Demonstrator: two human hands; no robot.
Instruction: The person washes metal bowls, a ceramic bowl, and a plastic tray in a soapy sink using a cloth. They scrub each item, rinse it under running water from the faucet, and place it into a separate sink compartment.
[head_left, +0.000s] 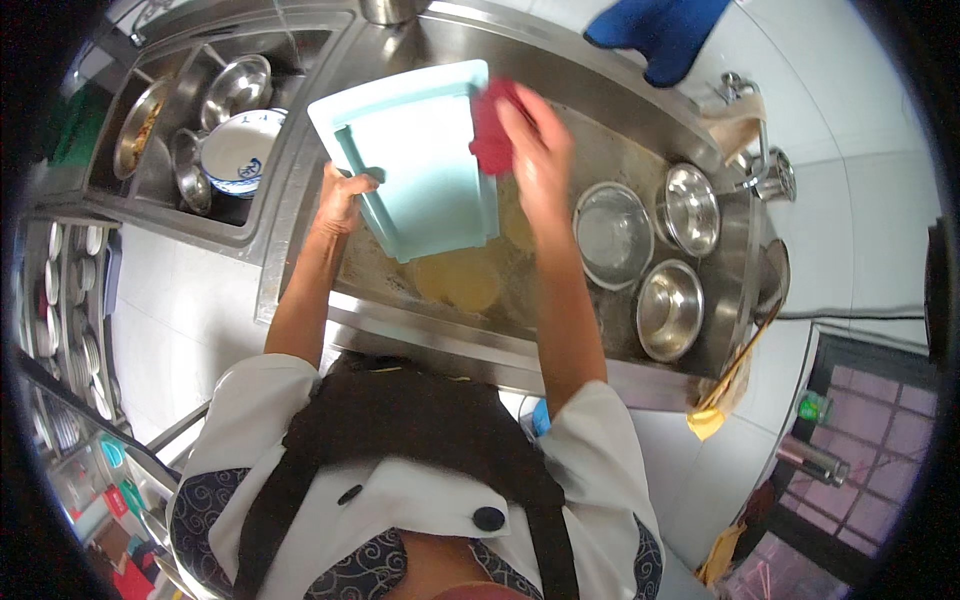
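Note:
My left hand (343, 196) grips a pale turquoise plastic tray (427, 172) by its left wall, thumb over the rim. The tray is tilted, its inside facing up towards me, above a large stainless steel sink basin (375, 274). In my right hand (536, 154) is a dark red cloth (495, 127), slightly blurred, at the tray's right rim. Whether the cloth presses on the rim I cannot tell. Right of my right forearm stand a bowl that looks full of clear water (615, 236) and two metal bowls, one at the back (690, 210) and one nearer (670, 311).
The left basin (247, 217) holds metal bowls (236, 90) and a blue-and-white bowl (244, 150). A tap (757, 161) with a beige cloth (739, 127) is on the right wall. Blue gloves (660, 34) hang at the back. Stacked dishes (75, 315) fill a rack at left.

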